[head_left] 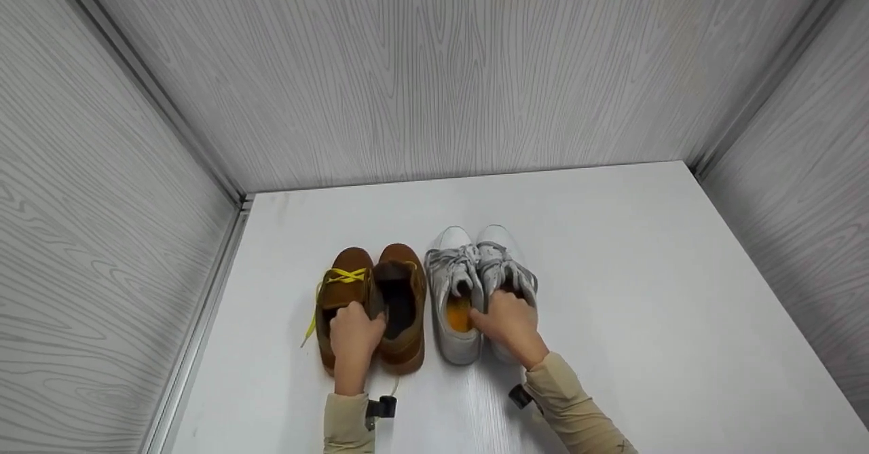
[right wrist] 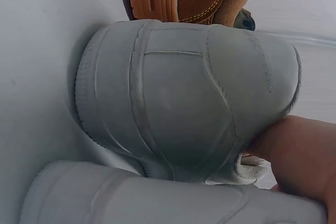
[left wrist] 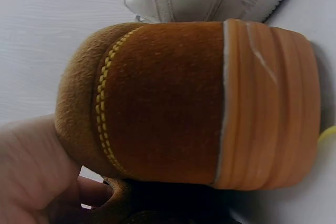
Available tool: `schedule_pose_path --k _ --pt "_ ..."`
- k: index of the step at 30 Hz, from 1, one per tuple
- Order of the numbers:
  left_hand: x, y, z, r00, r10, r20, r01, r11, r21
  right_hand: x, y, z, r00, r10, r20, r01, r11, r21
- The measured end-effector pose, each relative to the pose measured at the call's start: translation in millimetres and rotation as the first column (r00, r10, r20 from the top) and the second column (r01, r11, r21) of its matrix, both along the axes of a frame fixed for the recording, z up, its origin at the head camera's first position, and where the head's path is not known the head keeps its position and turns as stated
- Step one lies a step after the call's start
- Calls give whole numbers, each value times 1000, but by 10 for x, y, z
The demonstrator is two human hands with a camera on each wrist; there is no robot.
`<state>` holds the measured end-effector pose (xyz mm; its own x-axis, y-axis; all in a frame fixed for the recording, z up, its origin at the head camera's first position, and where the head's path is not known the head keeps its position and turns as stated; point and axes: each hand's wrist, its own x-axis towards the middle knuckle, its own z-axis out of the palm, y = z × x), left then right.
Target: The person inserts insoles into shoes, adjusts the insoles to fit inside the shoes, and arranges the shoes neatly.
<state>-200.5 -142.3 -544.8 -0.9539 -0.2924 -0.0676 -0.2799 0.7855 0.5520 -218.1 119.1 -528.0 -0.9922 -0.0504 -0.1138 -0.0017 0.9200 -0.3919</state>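
Two brown suede lace-up shoes [head_left: 405,352] stand side by side, toes pointing away; yellow laces cross the left one. My left hand [head_left: 354,335] reaches into the left shoe, its thumb at the near side of the right shoe, gripping their adjoining sides. To the right is a pair of white sneakers [head_left: 457,349] with grey laces; an orange insole shows in the left one. My right hand [head_left: 510,318] grips their adjoining sides, thumb at the left sneaker's rim. Inside the shoes, my fingertips are hidden. Both wrist views show a brown heel [left wrist: 163,103] and a white heel [right wrist: 178,93] close up.
The shoes stand on a white tabletop [head_left: 638,271]. Grey wood-grain panels rise at the back [head_left: 434,74], left and right. A metal rail [head_left: 204,318] runs along the left edge. Each sleeved wrist wears a small black camera [head_left: 521,396].
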Motion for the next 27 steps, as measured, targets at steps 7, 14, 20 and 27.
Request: schedule_pose_path --k 7,14,20,27 --pt "17 7 -30 999 14 -40 -14 1000 -13 -13 -5 -16 1000 9 17 -9 1000 13" --pt "1 34 -4 999 16 -52 -16 1000 -6 -109 24 54 997 31 75 -31 999 6" --pt "-12 67 15 999 28 -26 -29 999 -19 -205 -15 65 996 34 86 -34 999 -6" --pt "-21 97 -6 996 39 -83 -44 997 -69 -244 -16 2 998 52 25 -52 999 9"
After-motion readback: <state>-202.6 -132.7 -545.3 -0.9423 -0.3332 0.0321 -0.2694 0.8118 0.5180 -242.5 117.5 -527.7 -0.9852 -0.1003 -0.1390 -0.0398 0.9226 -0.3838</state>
